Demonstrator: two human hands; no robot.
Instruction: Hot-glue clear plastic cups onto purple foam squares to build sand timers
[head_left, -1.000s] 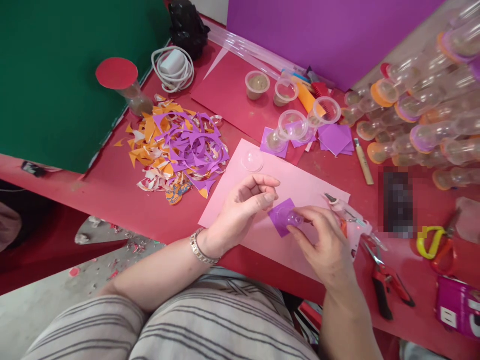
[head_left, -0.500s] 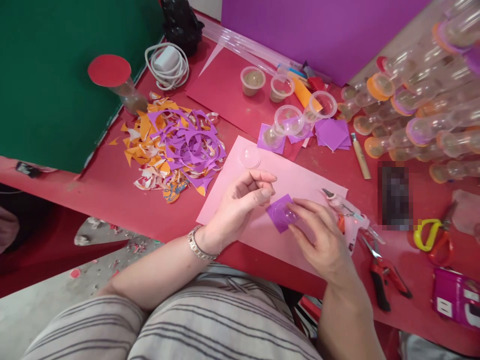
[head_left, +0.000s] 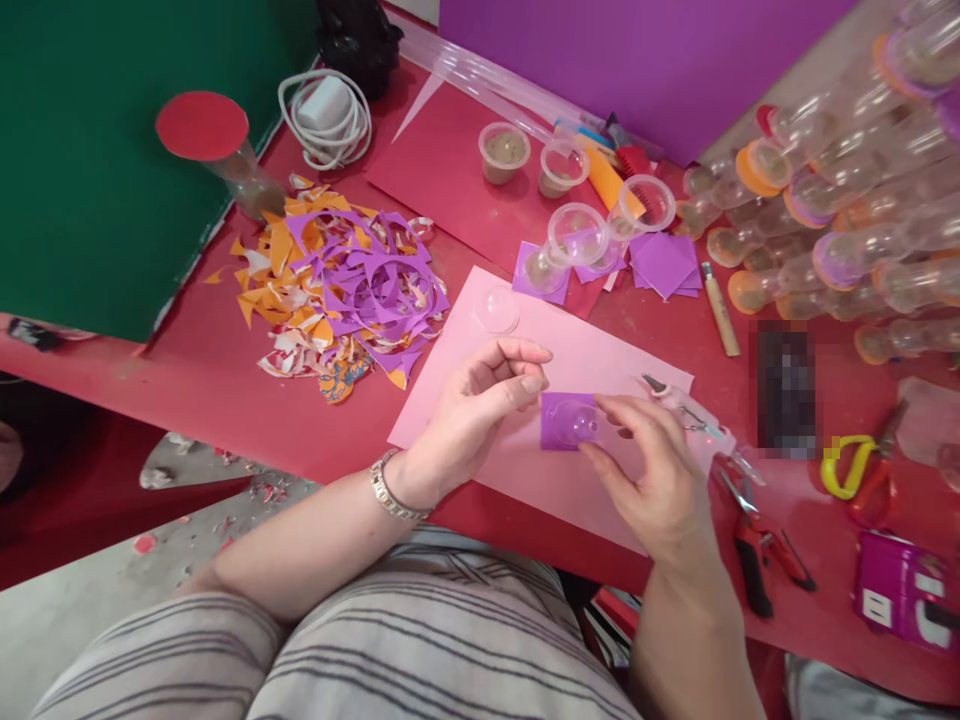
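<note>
My right hand (head_left: 649,470) pinches a clear, dome-shaped plastic piece (head_left: 582,426) between thumb and fingers. A purple paper square (head_left: 553,432) lies against its flat side; whether it is stuck on is unclear. My left hand (head_left: 495,400), with a metal watch band at the wrist, hovers just left of the square. Its fingers are loosely curled, the thumb a little apart from the forefinger, and nothing shows between them. Both hands are above a pink sheet (head_left: 480,465). Another clear round plastic piece (head_left: 496,310) rests at that sheet's upper left.
Purple and orange paper scraps (head_left: 352,280) heap at left. Behind are cups of brownish material (head_left: 504,152), clear cups (head_left: 577,235) and purple squares (head_left: 666,265). To the right lie a pink glue gun (head_left: 694,415), red-handled pliers (head_left: 761,550), scissors (head_left: 855,470) and stacked clear bottles (head_left: 847,250).
My right hand has turned the purple square and plastic piece, so the square's edges now run level instead of diagonal. My left hand keeps nearly the same pose.
</note>
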